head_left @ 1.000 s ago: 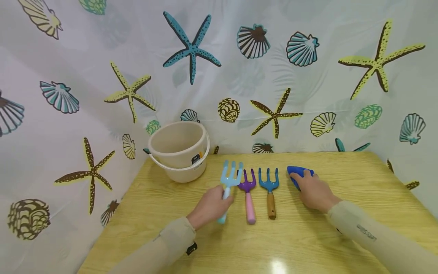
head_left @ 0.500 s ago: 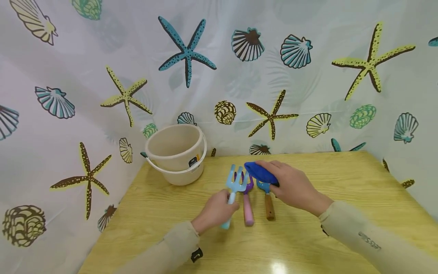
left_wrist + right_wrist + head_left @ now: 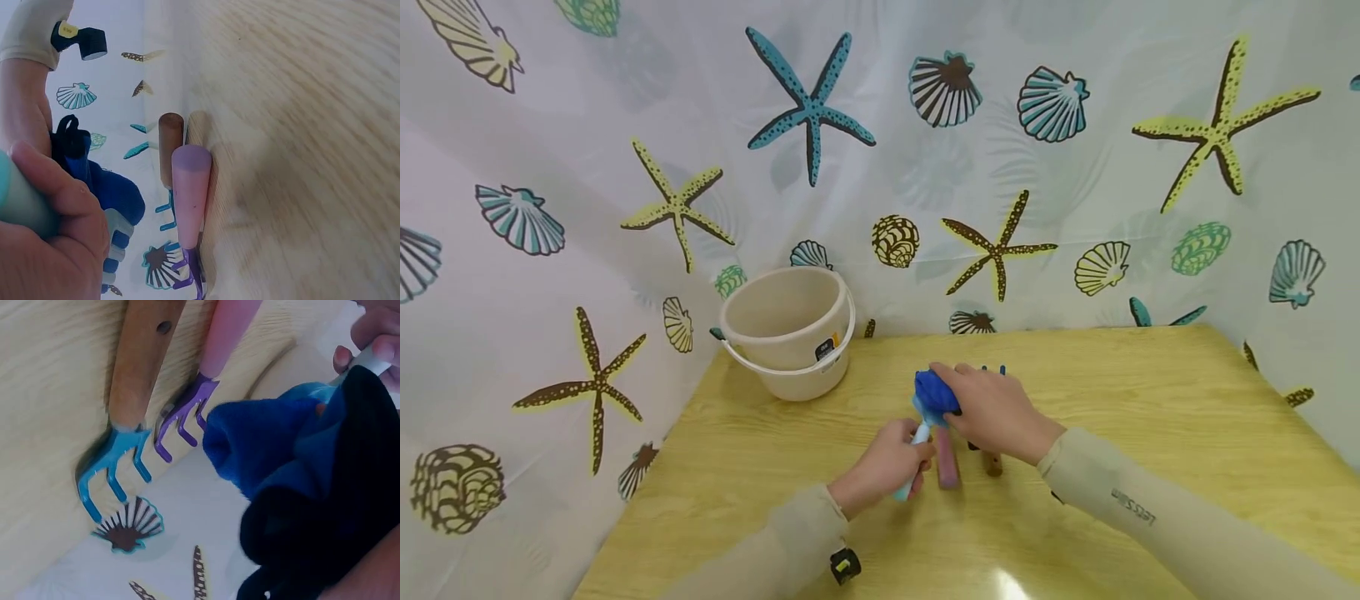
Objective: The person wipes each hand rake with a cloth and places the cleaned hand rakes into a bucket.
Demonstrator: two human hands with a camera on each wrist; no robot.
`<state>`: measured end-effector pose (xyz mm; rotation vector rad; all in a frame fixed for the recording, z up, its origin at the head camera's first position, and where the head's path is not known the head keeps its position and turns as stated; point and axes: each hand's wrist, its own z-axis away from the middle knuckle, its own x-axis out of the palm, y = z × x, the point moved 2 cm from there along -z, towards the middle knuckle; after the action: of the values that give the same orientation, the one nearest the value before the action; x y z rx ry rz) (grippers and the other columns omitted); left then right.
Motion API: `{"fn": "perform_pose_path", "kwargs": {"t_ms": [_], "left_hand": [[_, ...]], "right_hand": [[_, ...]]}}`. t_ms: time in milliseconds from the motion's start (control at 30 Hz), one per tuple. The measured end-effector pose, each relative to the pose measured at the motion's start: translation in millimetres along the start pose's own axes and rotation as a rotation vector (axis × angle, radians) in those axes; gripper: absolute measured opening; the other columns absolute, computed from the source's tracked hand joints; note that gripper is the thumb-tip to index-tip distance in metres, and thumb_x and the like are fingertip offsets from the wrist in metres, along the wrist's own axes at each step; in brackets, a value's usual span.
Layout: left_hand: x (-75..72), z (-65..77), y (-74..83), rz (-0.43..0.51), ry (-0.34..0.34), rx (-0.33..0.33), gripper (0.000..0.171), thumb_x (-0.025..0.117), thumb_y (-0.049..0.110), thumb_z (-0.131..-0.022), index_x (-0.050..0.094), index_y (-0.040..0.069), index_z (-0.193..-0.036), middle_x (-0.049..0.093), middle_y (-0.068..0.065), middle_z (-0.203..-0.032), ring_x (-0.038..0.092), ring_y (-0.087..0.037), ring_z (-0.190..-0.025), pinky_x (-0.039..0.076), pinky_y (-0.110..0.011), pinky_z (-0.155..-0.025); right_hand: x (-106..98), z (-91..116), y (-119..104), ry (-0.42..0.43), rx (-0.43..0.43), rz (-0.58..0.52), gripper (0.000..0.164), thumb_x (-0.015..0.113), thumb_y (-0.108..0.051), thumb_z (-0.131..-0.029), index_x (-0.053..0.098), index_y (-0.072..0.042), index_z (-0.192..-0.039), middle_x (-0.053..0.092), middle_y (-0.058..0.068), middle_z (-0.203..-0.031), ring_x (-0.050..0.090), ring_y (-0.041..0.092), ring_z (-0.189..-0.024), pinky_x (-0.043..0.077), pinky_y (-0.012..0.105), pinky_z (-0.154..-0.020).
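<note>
My left hand [image 3: 886, 462] grips the pale blue handle of a light blue hand fork [image 3: 921, 435], held up over the table with its tines pointing away. My right hand [image 3: 996, 410] holds a dark blue cloth [image 3: 936, 392] against the head of that fork and covers most of the tines. In the right wrist view the bunched cloth [image 3: 269, 440] wraps over the fork head. Below lie a purple hand fork with a pink handle [image 3: 190, 194] and a blue hand fork [image 3: 115, 456] with a wooden handle, both partly hidden by my right hand in the head view.
A beige bucket [image 3: 782, 358] with a white handle stands at the back left of the wooden table [image 3: 1150, 433]. Behind and at the sides hangs a white curtain [image 3: 1060, 183] printed with shells and starfish.
My right hand has lifted the cloth from the table at the right and carried it left onto the light blue fork's head. My left hand has shifted slightly right, still gripping the fork.
</note>
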<state>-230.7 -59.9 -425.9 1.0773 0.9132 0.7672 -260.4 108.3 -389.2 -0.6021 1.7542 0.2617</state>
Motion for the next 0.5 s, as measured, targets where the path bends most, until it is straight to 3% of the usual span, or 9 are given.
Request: {"fn": "perform_pose_path", "kwargs": {"t_ms": [167,300,400,500], "left_hand": [[4.3,-0.3,-5.9,0.062,-0.017,-0.025,0.013,0.052,0.009,-0.100,0.054,-0.003,-0.102,0.052,-0.004,-0.070,0.045,-0.013,-0.045,0.040,-0.023,-0.038],[3.9,-2.8,-8.9,0.086,0.002,-0.025,0.016,0.051,0.010,-0.100,0.053,-0.004,-0.107,0.052,-0.005,-0.071,0.044,-0.013,-0.044,0.040,-0.022,-0.038],[2.8,-4.4,-8.3,0.089,0.023,-0.010,0.015,0.051,0.011,-0.100,0.053,-0.003,-0.106,0.052,-0.005,-0.073,0.044,-0.012,-0.044,0.040,-0.022,-0.038],[3.2,-3.2,-4.8,0.086,0.015,-0.010,0.017,0.053,0.011,-0.100,0.054,-0.005,-0.107,0.053,-0.005,-0.072,0.044,-0.012,-0.044,0.039,-0.022,-0.038]], "right_hand": [[2.3,0.6,-1.5,-0.084,-0.023,-0.123,0.043,0.074,-0.017,-0.088,0.065,-0.017,-0.131,0.072,0.005,-0.116,0.070,0.026,-0.099,0.060,0.047,-0.077],[1.9,5.3,-3.7,-0.125,-0.046,-0.192,0.041,0.074,-0.016,-0.089,0.067,-0.019,-0.129,0.071,0.002,-0.118,0.068,0.024,-0.102,0.057,0.045,-0.082],[0.9,5.9,-3.4,-0.083,-0.055,-0.164,0.044,0.076,-0.018,-0.088,0.066,-0.019,-0.131,0.071,0.004,-0.121,0.068,0.026,-0.106,0.058,0.048,-0.082],[0.9,4.0,-0.4,-0.014,-0.048,-0.040,0.046,0.078,-0.020,-0.086,0.066,-0.018,-0.130,0.071,0.007,-0.119,0.071,0.029,-0.100,0.061,0.048,-0.073]]}}
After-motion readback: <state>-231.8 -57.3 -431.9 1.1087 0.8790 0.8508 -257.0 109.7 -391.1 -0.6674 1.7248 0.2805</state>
